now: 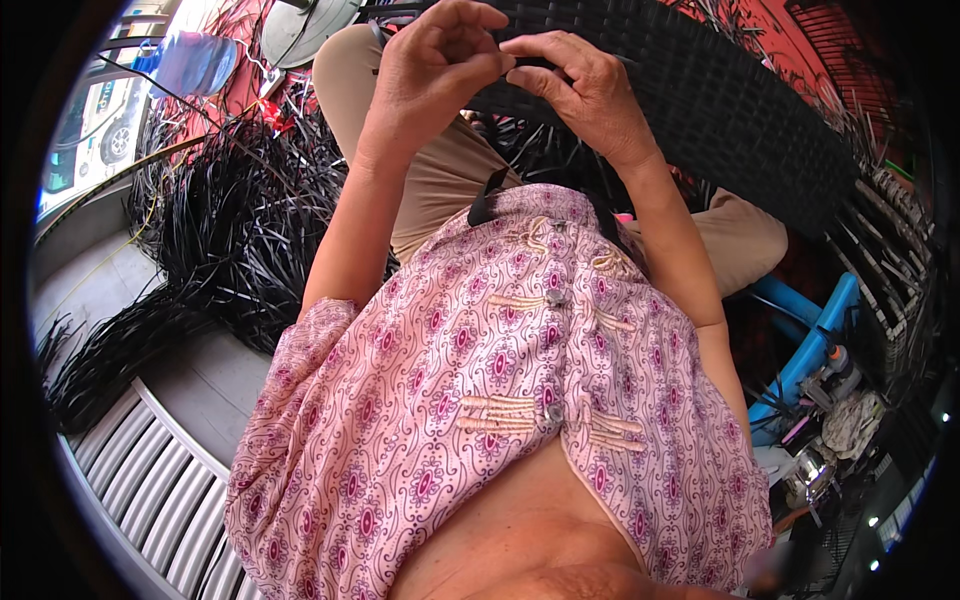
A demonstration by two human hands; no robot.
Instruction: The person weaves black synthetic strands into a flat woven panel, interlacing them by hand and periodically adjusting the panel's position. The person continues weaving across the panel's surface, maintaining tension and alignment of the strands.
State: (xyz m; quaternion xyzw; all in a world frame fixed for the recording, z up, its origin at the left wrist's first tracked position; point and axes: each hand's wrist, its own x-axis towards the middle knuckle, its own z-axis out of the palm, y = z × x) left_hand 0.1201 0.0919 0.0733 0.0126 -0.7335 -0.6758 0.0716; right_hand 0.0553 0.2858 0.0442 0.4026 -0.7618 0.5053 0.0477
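At the top of the head view my left hand (440, 65) has its fingers curled and thumb and fingertips drawn together. My right hand (585, 90) meets it from the right, index finger and thumb bent toward the left fingertips. Whatever lies between the fingertips is too thin or hidden to name. Just behind and below both hands is a dark woven panel (730, 130) of flat black strips, stretching to the right across my lap. Loose black strips (560, 150) hang below the hands between my legs.
A big heap of black plastic strips (230, 210) lies on my left. Near it are a slatted silver-grey bench (170, 470) and a blue water jug (195, 62). On my right stand a blue plastic stool (815, 340) and cluttered small items, including a metal container (808, 475).
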